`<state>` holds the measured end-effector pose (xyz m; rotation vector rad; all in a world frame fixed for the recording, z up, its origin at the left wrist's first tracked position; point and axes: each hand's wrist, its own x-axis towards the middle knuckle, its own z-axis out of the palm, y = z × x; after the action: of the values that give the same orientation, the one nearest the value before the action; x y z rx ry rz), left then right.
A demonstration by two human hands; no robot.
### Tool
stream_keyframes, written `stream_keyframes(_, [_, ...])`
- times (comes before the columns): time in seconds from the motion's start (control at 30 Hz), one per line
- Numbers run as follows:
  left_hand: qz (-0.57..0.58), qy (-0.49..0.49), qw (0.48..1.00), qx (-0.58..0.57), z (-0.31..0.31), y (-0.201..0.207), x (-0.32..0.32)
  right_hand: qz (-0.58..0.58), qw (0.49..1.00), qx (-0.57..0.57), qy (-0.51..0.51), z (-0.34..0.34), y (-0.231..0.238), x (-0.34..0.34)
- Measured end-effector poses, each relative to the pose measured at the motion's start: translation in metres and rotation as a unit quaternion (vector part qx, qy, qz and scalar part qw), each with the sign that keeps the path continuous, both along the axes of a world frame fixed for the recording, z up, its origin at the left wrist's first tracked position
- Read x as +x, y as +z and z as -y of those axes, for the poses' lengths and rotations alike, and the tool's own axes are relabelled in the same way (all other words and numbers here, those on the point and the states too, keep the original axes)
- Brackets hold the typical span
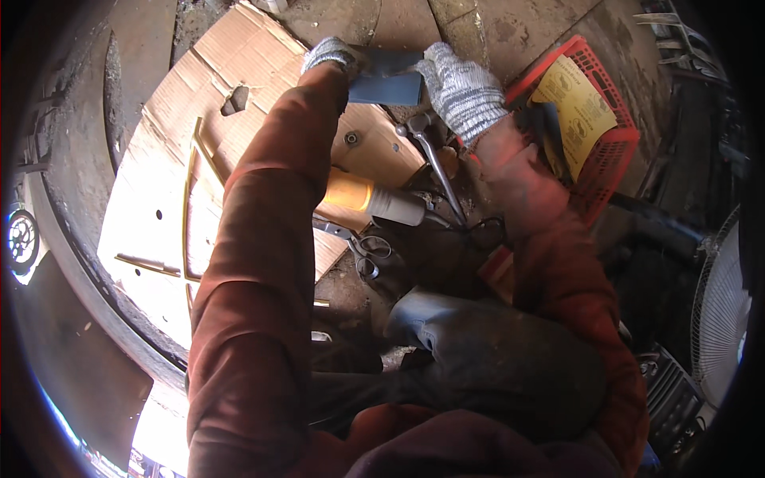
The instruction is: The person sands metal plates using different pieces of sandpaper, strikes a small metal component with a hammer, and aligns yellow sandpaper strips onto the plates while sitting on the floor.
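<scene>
Both my hands wear grey-and-white knit gloves and reach to the far side. Between them is a dark blue-grey sheet of sandpaper, with a darker strip along its far part. My left hand is closed at its left edge, its fingertips partly hidden. At the right edge, my right hand pinches the sheet. Below the sheet lie a ratchet wrench and a small metal ring. A yellow-and-grey power tool rests nearer me, beside scissors.
Flattened cardboard covers the floor at left, with thin brass-coloured strips on it. A red plastic basket at right holds a yellow-backed sheet. A fan stands at the far right. My bent knee is close in front.
</scene>
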<state>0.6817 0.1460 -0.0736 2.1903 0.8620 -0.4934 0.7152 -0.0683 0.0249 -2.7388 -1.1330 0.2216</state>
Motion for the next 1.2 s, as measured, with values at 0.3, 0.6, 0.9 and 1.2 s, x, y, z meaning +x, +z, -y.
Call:
stream_keyframes(0.3, [0.072, 0.038, 0.997, 0.01, 0.035, -0.002, -0.007, 0.04, 0.995, 0.087, -0.004, 0.019, -0.011, -0.003])
stream_keyframes(0.6, [0.089, -0.085, 0.979, -0.163, 0.012, -0.038, -0.02, -0.099, 0.987, 0.124, -0.034, 0.05, -0.02, -0.022])
stream_keyframes(0.9, [0.212, 0.19, 0.84, -0.462, 0.038, -0.053, -0.032, -0.093, 0.995, 0.043, -0.003, 0.044, -0.012, -0.03])
stream_keyframes(1.2, [0.169, 0.158, 0.935, -0.27, 0.034, -0.07, -0.035, -0.066, 0.996, -0.055, 0.035, 0.009, -0.023, -0.035])
